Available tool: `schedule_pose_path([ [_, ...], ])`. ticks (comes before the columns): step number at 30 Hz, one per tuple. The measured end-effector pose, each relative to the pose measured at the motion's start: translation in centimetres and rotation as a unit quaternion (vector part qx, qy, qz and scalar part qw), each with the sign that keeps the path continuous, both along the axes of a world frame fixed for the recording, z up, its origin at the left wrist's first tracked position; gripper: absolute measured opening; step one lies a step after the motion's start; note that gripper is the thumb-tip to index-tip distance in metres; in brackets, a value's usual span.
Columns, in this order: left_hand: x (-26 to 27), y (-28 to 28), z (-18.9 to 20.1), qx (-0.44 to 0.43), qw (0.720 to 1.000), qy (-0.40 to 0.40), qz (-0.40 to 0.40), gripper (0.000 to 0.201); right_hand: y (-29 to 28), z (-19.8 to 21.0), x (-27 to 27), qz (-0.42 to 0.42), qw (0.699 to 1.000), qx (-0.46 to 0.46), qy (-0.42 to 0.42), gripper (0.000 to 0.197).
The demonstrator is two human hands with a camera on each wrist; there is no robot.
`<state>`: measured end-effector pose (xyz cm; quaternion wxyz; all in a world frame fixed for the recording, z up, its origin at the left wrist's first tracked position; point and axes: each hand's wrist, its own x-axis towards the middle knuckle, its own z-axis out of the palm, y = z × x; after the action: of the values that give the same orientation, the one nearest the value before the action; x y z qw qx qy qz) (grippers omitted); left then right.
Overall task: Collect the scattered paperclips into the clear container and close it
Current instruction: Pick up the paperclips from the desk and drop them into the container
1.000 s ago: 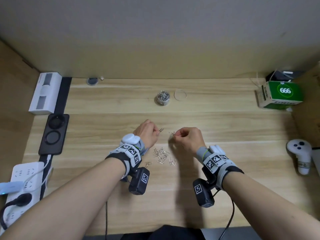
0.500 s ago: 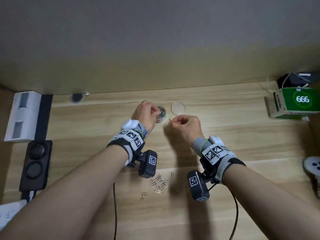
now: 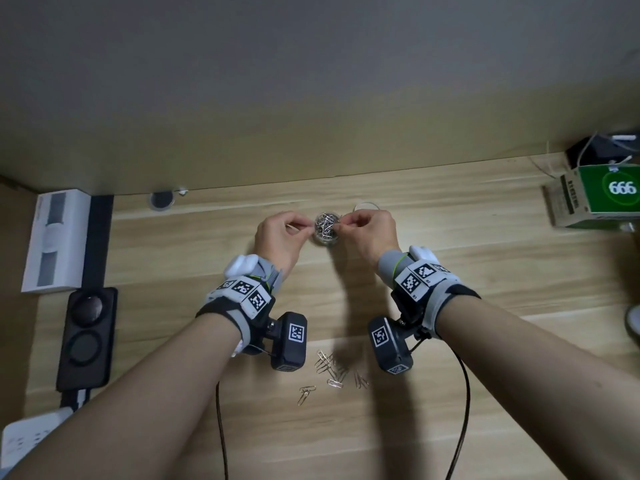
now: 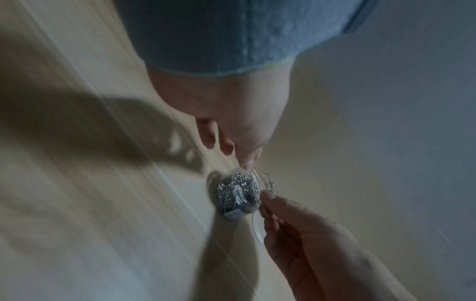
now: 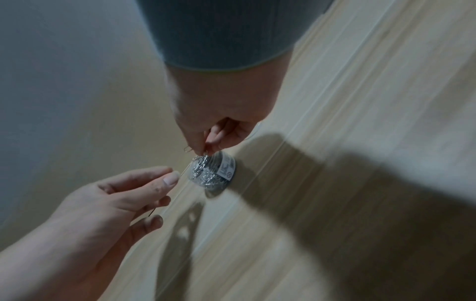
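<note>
The clear round container (image 3: pixel 325 227), open and holding several silver paperclips, stands near the desk's back edge. Its clear lid (image 3: pixel 366 206) lies flat just right of it, partly behind my right hand. My left hand (image 3: pixel 309 224) is at the container's left rim, thumb and forefinger pinching a thin paperclip (image 5: pixel 183 172). My right hand (image 3: pixel 343 221) pinches a small bunch of paperclips (image 4: pixel 268 183) over the right rim. The right wrist view shows the bunch (image 5: pixel 199 156) hanging onto the container (image 5: pixel 213 173). Several loose paperclips (image 3: pixel 332 372) lie on the desk between my wrists.
A green and white box (image 3: pixel 599 197) sits at the back right. On the left are a white device (image 3: pixel 55 240), a black charging pad (image 3: pixel 86 337) and a power strip (image 3: pixel 20 441). A black cable (image 3: pixel 221 427) trails toward me. The wall stands close behind the container.
Both hands moved forward from the loose pile to the container, each carrying clips. My left hand drew back from over the container to its left rim; my right hand reached it.
</note>
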<state>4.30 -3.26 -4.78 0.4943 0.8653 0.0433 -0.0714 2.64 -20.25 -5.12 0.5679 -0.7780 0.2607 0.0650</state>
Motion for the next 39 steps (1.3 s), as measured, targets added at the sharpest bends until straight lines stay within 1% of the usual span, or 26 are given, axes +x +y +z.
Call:
schedule_pose_path([
  [4, -1.0, 1.7, 0.1, 0.003, 1.0, 0.009, 0.019, 0.016, 0.7, 0.2, 0.2, 0.017, 1.0, 0.006, 0.0, 0.016],
  [7, -2.0, 2.6, 0.1, 0.002, 1.0, 0.013, 0.013, 0.011, 1.0, 0.7, -0.2, 0.0, 1.0, 0.015, -0.014, 0.01],
  [12, -4.1, 3.3, 1.2, 0.023, 1.0, 0.01, -0.015, 0.007, 0.2, 2.5, -2.4, -0.039, 0.997, 0.051, -0.03, 0.024],
  [14, -5.3, 3.4, 1.5, 0.034, 0.999, 0.019, -0.025, 0.007, -0.1, 3.1, -4.0, -0.047, 0.997, 0.063, -0.021, 0.028],
  [17, -8.0, 3.5, 1.6, 0.043, 0.996, 0.047, -0.064, 0.01, -0.8, 3.3, -7.6, -0.028, 0.999, 0.038, 0.008, 0.029],
  [20, -11.0, 3.5, 1.0, 0.086, 0.987, 0.077, -0.109, 0.016, -1.3, 3.1, -11.3, -0.011, 0.999, 0.002, 0.049, 0.02],
  [22, -13.0, 3.6, 0.6, 0.097, 0.983, 0.092, -0.128, 0.018, -1.4, 3.2, -13.6, -0.013, 0.997, 0.03, 0.076, 0.013],
  [24, -15.0, 3.6, 0.2, 0.104, 0.979, 0.102, -0.144, 0.018, -1.4, 2.6, -15.9, -0.014, 0.994, 0.045, 0.096, 0.011],
  [26, -16.2, 3.9, -0.1, 0.119, 0.976, 0.105, -0.152, 0.018, -1.7, 1.5, -17.4, -0.009, 0.995, 0.019, 0.101, 0.017],
  [29, -18.6, 4.7, -0.6, 0.144, 0.971, 0.116, -0.153, 0.018, -1.3, 0.2, -20.0, 0.025, 0.991, -0.068, 0.108, 0.011],
  [32, -20.5, 5.7, -0.9, 0.158, 0.966, 0.124, -0.164, 0.015, -0.2, -0.1, -21.9, 0.054, 0.988, -0.104, 0.098, 0.015],
  [34, -21.3, 6.4, -0.8, 0.172, 0.961, 0.137, -0.169, 0.022, 0.8, -0.2, -22.4, 0.086, 0.984, -0.129, 0.092, 0.016],
  [36, -22.0, 7.2, -0.9, 0.183, 0.957, 0.141, -0.177, 0.028, 1.9, -0.4, -22.5, 0.118, 0.977, -0.159, 0.075, 0.022],
  [39, -23.2, 8.0, -1.0, 0.204, 0.949, 0.128, -0.202, 0.025, 3.5, -0.6, -22.5, 0.173, 0.966, -0.189, 0.044, 0.04],
])
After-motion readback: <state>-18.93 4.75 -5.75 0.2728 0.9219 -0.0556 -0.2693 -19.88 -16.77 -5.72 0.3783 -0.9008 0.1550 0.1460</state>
